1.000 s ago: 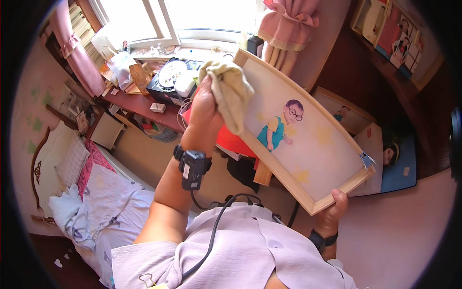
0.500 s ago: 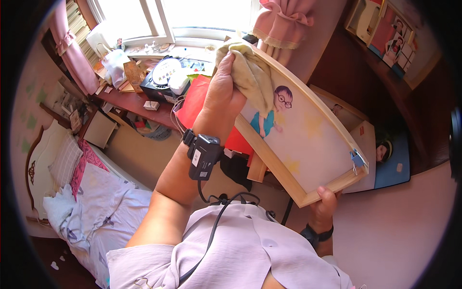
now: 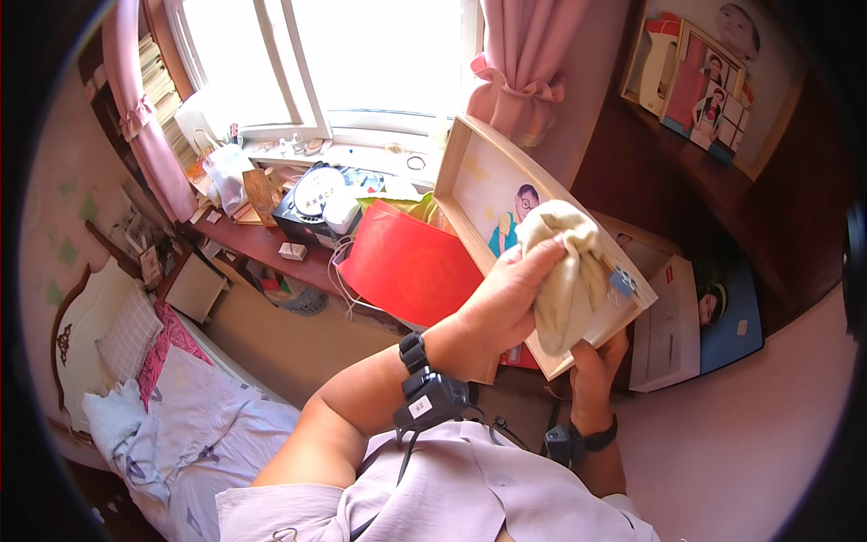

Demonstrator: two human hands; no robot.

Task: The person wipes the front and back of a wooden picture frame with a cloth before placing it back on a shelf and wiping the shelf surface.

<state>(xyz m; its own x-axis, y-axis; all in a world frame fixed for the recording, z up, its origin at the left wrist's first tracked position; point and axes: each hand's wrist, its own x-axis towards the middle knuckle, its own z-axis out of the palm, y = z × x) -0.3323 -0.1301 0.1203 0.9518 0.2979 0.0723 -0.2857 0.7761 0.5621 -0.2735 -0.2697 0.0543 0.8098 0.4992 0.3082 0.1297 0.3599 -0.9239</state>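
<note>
My left hand (image 3: 508, 303) is closed on a crumpled cream cloth (image 3: 571, 303), which lies against the inner side of a shallow wooden picture frame (image 3: 553, 177). Inside the frame is a picture (image 3: 499, 237) of a child in glasses and a blue-green top, partly covered by the cloth. My right hand (image 3: 594, 375) grips the frame's near lower corner, its fingers partly behind the wood. A small blue piece (image 3: 623, 281) sits inside the frame near its right end. The frame is held tilted in the air in front of me.
Behind the frame, a large red curved object (image 3: 411, 262) stands by a cluttered reddish-brown desk (image 3: 237, 242) below the window. A bed (image 3: 212, 415) is at left. A white box (image 3: 664, 334), a blue portrait board (image 3: 733, 312) and framed photos (image 3: 703, 104) are at right.
My left hand has brought the cloth from the frame's far left end to near its right end. The frame has shifted slightly left and tilted differently, exposing more of the red object.
</note>
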